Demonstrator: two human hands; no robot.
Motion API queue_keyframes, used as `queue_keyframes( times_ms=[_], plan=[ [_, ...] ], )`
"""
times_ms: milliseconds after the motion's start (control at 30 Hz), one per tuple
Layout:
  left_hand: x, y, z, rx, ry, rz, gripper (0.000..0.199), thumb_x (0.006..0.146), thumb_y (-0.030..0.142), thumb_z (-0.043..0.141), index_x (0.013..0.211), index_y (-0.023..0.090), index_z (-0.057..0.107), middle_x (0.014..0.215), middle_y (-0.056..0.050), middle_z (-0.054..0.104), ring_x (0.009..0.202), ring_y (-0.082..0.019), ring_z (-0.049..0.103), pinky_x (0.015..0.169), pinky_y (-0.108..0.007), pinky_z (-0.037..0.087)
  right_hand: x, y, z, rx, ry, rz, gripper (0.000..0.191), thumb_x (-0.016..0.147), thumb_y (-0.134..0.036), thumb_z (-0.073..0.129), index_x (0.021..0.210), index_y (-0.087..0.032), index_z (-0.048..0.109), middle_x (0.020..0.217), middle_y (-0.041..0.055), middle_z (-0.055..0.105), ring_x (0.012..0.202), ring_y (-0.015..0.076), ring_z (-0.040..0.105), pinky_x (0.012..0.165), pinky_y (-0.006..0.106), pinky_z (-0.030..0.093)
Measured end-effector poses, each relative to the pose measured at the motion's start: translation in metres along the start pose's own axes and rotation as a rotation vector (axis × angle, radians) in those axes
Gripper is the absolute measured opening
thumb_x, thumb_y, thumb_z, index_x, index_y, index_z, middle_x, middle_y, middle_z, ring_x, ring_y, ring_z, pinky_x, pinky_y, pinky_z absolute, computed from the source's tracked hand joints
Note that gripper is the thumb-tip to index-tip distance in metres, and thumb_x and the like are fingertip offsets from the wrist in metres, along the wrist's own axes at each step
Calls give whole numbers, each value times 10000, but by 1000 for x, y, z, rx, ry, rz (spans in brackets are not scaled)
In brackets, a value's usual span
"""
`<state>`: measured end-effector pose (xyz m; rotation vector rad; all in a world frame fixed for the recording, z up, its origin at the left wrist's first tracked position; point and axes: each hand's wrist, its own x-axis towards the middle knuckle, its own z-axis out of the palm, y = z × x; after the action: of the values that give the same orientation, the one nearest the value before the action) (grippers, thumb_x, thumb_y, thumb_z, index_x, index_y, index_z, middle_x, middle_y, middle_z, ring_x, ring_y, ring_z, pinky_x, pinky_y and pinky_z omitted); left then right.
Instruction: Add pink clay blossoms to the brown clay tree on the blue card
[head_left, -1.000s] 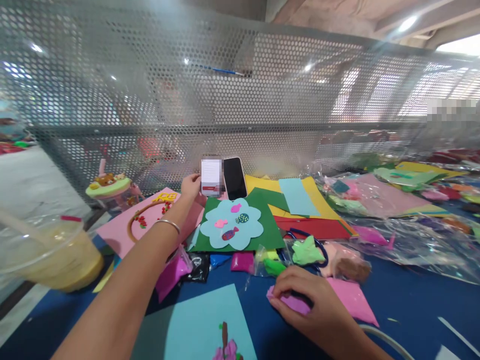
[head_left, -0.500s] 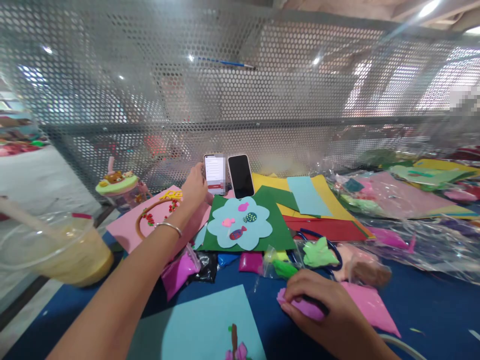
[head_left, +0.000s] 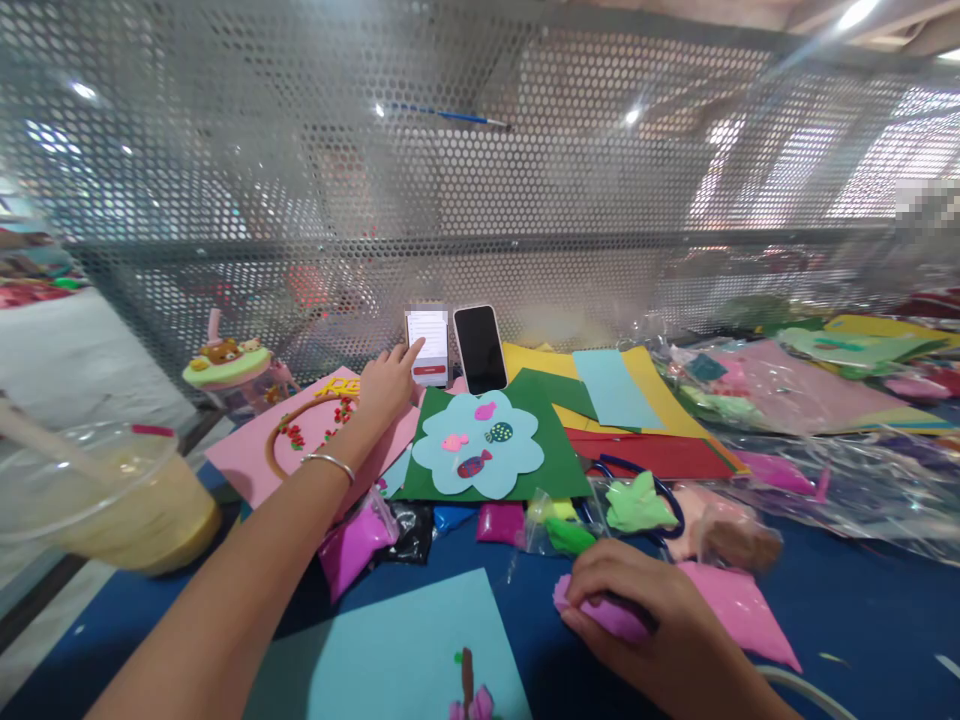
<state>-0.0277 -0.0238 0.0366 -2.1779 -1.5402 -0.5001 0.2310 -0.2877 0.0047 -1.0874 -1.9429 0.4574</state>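
Note:
My left hand (head_left: 388, 382) is stretched forward with its index finger extended to the lit screen of a phone (head_left: 429, 352) that leans upright against the mesh. Nothing is held in it. At the front right, my right hand (head_left: 626, 595) has its thumb and fingers pressed round a lump of purple modelling clay (head_left: 616, 618) just above the blue table. Part of that clay is hidden by the fingers. Near my body lies a light blue sheet (head_left: 390, 640) with a brown stem and purple clay petals (head_left: 476, 703) on it.
A dark-screened phone (head_left: 481, 350) stands beside the lit one. Green card with a blue flower shape (head_left: 439, 470) carries clay fish. Clay packets (head_left: 501, 523), scissors (head_left: 679, 510) and coloured paper (head_left: 660, 400) surround it. At left stands a drink cup (head_left: 150, 510); perforated metal (head_left: 562, 200) rises behind.
My left hand has shifted from the phone's left edge to the front of its screen, index finger now extended. The screen content sits slightly differently. My right hand stays on the purple clay.

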Motion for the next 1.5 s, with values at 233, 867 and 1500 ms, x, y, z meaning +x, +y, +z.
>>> queue_keyframes(
  times_ms=[233,867,1500],
  plan=[
    [-1,0,1,54,9,17,572,884,157,333,1438,275,251,1168,-117,542,972,-274,534,740,-359,402,0,1,0,2,-21,11,72,811,-159,602,769,-217,600,731,22,674,680,133,633,625,221,498],
    [-2,8,-5,67,-14,180,535,858,141,419,1354,341,410,1215,-118,522,1047,-293,484,828,-401,356,0,-2,2,5,3,39,78,795,-168,604,735,-216,615,721,25,676,660,140,628,611,233,495],
    [-140,113,-156,-947,-342,87,154,751,278,565,835,265,692,868,-21,702,774,-179,619,702,-293,486,6,-20,-19,35,44,93,94,800,-247,638,728,-192,659,752,41,668,667,147,631,620,243,506]
  ],
)
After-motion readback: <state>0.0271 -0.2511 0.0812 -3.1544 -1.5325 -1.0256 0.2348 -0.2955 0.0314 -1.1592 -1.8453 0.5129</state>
